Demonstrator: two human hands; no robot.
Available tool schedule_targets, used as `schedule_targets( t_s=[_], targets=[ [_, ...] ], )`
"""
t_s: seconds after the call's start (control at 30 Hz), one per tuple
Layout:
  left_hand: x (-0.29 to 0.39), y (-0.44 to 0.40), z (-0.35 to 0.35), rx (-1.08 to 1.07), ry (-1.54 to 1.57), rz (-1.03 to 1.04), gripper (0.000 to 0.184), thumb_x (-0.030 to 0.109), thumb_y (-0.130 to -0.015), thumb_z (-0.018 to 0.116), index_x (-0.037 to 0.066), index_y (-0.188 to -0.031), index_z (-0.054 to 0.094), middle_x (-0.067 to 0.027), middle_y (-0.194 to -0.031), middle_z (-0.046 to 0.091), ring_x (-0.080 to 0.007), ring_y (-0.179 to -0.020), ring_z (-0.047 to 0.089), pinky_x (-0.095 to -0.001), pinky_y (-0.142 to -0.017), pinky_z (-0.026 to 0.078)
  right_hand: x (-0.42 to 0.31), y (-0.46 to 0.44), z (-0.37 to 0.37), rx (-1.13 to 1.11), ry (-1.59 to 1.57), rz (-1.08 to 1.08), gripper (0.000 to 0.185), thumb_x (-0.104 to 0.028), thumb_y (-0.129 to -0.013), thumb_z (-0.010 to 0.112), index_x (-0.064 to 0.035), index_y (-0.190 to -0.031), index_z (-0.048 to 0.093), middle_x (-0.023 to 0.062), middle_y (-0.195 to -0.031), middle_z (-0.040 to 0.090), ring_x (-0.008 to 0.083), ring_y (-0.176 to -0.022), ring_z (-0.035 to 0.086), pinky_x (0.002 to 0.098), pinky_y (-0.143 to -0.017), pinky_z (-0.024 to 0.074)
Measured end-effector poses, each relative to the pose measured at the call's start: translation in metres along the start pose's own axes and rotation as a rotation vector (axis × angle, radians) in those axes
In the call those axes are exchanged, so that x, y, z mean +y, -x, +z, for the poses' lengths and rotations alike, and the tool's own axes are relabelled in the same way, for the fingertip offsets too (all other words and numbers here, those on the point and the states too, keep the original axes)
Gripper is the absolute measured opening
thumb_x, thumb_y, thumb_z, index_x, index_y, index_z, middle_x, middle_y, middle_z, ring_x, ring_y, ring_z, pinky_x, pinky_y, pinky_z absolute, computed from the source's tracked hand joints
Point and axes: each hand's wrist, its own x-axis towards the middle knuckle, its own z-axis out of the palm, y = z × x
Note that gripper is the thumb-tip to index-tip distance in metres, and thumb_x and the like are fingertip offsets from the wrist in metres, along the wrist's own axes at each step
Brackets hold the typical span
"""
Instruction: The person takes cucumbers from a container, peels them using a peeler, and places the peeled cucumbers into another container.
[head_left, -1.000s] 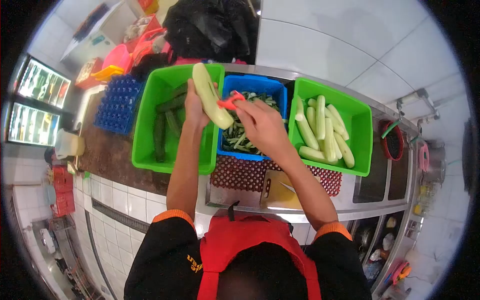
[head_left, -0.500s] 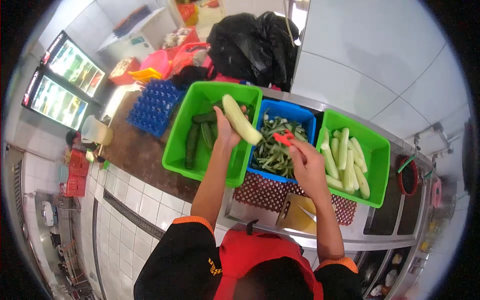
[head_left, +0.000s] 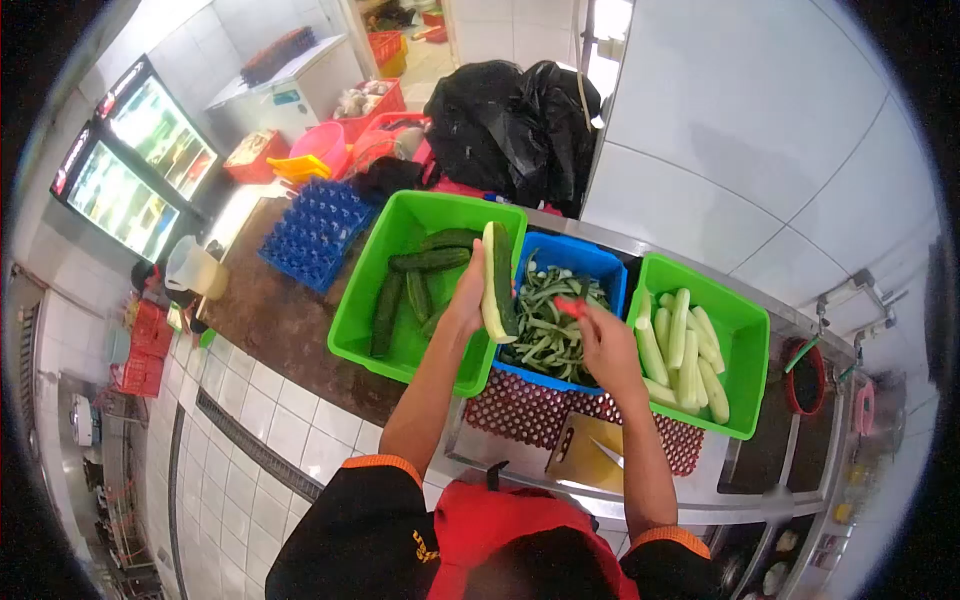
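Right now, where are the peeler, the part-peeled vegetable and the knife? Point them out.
Peeler point(head_left: 570, 307): head view, on its red body.
Part-peeled vegetable point(head_left: 498, 283): head view, mid-length, about where pale flesh meets green skin.
Knife point(head_left: 607, 453): head view, on the blade.

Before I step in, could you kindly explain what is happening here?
A person's left hand holds a partly peeled vegetable. The right hand holds a red peeler over the blue bin of peel strips, apart from the vegetable. Unpeeled vegetables lie in the left green bin, pale peeled ones in the right green bin.
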Motion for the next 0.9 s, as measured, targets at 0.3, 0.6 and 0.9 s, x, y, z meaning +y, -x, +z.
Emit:
schedule_targets(
  t_s=[0.3,0.6,0.9],
  targets=[
    [-0.002,0.007,0.03,-0.141,0.022,-0.072,0.055,0.058,-0.093,0.04,0.008,-0.108,0.056,-0.0048,-0.079,0.06,-0.0139,-0.065,0.059,-0.0275,-0.059,0.051,-0.064,-0.057,0.001,0.311,0.002,-0.122,0.019,-0.013,-0.089,0.058,-0.0064,-0.106,0.063,0.0167,-0.08,0.058,0.035,-0.07,0.058,0.0415,-0.061,0.0454],
    [0.013,0.002,0.039,0.015,0.008,0.086,0.056,0.056,-0.094,0.04,0.005,-0.113,0.053,-0.0059,-0.083,0.06,-0.0157,-0.069,0.059,-0.0312,-0.059,0.05,-0.052,-0.057,0.021,0.132,-0.049,-0.238,0.019,-0.01,-0.089,0.056,0.0,-0.104,0.061,0.0204,-0.075,0.058,0.0372,-0.069,0.058,0.0438,-0.06,0.0451],
    [0.033,-0.063,-0.013,0.291,0.146,0.275,0.061,0.06,-0.094,0.031,0.005,-0.11,0.051,-0.0133,-0.082,0.058,-0.0276,-0.071,0.059,-0.0439,-0.067,0.052,-0.035,-0.015,0.027,-0.042,-0.226,-0.085,0.018,-0.008,-0.088,0.057,0.0018,-0.102,0.062,0.02,-0.082,0.062,0.037,-0.069,0.059,0.0396,-0.062,0.0461]
  ],
)
